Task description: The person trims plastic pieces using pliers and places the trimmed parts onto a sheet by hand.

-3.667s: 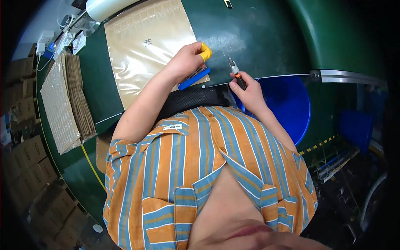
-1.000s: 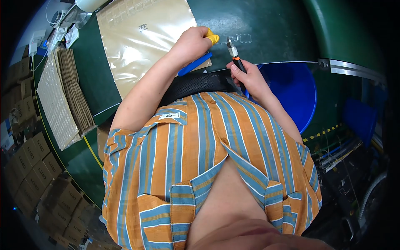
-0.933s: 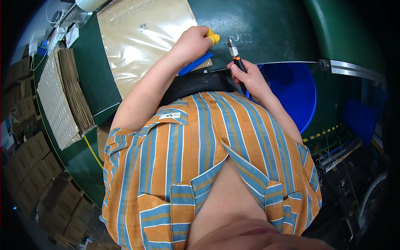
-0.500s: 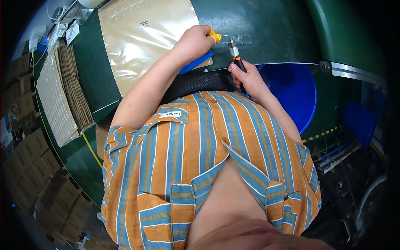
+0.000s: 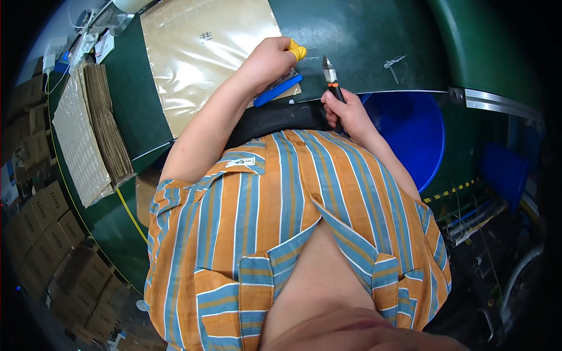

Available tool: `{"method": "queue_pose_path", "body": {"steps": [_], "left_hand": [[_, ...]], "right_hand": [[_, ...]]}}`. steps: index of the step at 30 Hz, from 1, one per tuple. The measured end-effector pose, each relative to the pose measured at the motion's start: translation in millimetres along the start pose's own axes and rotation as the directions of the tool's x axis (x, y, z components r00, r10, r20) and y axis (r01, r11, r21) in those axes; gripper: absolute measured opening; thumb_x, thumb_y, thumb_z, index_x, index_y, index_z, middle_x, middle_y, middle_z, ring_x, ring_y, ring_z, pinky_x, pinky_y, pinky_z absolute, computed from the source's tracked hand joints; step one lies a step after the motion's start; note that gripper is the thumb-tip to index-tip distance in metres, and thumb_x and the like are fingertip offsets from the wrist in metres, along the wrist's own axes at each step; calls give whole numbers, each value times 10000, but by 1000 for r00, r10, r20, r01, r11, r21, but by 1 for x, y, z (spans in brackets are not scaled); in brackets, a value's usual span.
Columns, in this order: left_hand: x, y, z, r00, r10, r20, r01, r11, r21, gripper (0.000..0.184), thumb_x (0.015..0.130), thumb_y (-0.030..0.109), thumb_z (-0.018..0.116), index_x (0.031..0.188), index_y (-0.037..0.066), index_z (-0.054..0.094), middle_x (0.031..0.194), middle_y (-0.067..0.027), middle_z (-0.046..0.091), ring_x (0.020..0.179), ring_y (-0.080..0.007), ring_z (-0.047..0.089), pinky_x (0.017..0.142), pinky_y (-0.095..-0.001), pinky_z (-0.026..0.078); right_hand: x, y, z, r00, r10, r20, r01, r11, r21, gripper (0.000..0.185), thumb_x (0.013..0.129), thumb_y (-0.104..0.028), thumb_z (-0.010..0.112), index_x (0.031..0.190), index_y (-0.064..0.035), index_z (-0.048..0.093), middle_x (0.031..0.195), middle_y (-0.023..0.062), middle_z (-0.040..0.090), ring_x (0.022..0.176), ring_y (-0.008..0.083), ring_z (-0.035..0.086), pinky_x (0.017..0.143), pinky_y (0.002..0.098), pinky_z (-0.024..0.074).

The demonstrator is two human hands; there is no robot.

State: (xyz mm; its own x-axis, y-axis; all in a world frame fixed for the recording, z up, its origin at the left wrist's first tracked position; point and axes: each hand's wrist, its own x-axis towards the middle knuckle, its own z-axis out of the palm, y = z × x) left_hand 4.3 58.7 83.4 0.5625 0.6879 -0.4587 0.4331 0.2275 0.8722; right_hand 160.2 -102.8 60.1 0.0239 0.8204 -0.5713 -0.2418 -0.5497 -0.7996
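Note:
My left hand (image 5: 272, 61), with yellow finger covers on the fingertips, is closed in a pinch on a small clear plastic piece (image 5: 312, 57), of which only thin edges show. My right hand (image 5: 346, 110) grips a pair of cutting pliers (image 5: 329, 73) with black and orange handles, its jaws pointing away from me, just right of the clear piece and apart from it. To the right, a branched clear plastic scrap (image 5: 394, 67) lies on the green table. A blue strip (image 5: 278, 90) sits below my left hand, beside a bit of brown card.
A large brown sheet under shiny film (image 5: 199, 64) covers the table's left part. Stacked cardboard sheets (image 5: 102, 123) stand farther left. A blue bin (image 5: 410, 140) is below the table edge at right. Cartons (image 5: 50, 222) are piled on the left floor.
A clear plastic scrap now lies on the table at right, and the clear piece at my left fingertips looks shorter. The pliers have shifted slightly; both hands stay about in place.

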Motion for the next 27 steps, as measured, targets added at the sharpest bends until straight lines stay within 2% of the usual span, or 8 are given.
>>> {"method": "queue_pose_path", "body": {"steps": [3,6,8,10,14,18,24,27], "left_hand": [[-9,4,-8,998,45,34,-42,996,-80,126,871,42,535,946,-22,613,744,-42,583,627,-92,516,528,-242,381],[-18,6,-23,999,-1,-46,-9,976,-219,142,888,49,537,990,-20,605,803,-69,637,651,-101,560,533,-221,397],[-20,-3,-46,989,12,-146,-45,973,-225,155,887,58,545,1008,-19,601,839,-84,658,664,-105,580,534,-218,407],[-25,-14,-80,967,21,-252,-80,972,-223,170,886,66,552,1025,-19,598,876,-99,679,677,-109,600,536,-214,417],[-32,-40,-152,811,149,-566,-179,984,4,173,877,136,614,974,-2,651,861,-77,700,708,-111,638,573,-229,450],[-31,-66,-223,616,240,-750,-2,953,303,172,875,169,626,973,34,672,778,-61,715,705,-118,694,620,-256,507],[-21,-78,-264,583,286,-761,218,847,485,186,897,179,578,958,10,625,840,-135,713,724,-184,700,667,-311,512],[-8,-91,-274,562,445,-697,242,718,653,173,888,172,580,954,18,624,850,-166,699,758,-271,695,695,-367,522]], "right_hand": [[-5,-2,2,999,-24,-33,24,1000,14,232,964,-269,579,863,-69,520,661,-39,439,556,51,397,489,235,346],[-5,-3,-3,992,-110,-57,100,984,-146,207,940,-248,604,888,-54,553,677,-18,490,592,62,444,534,247,381],[-5,-3,-2,938,-313,-148,211,856,-471,187,907,-223,631,909,-44,579,714,4,549,652,80,498,602,261,421],[-6,-7,0,904,-394,-167,245,797,-552,181,883,-204,649,917,-37,588,749,14,579,707,96,529,672,269,444],[-2,-7,-2,892,-404,-203,229,791,-568,222,874,-209,677,969,-28,589,764,14,583,730,88,536,698,257,451],[0,-11,6,894,-396,-210,202,774,-600,238,871,-217,681,982,-27,589,764,15,582,725,91,535,693,261,450],[4,-7,9,880,-420,-221,188,737,-650,258,859,-222,687,1000,-28,592,754,32,577,709,111,533,688,274,451],[4,-6,10,875,-425,-233,188,741,-645,264,857,-223,689,1006,-27,594,748,33,576,704,114,532,684,278,451]]}}
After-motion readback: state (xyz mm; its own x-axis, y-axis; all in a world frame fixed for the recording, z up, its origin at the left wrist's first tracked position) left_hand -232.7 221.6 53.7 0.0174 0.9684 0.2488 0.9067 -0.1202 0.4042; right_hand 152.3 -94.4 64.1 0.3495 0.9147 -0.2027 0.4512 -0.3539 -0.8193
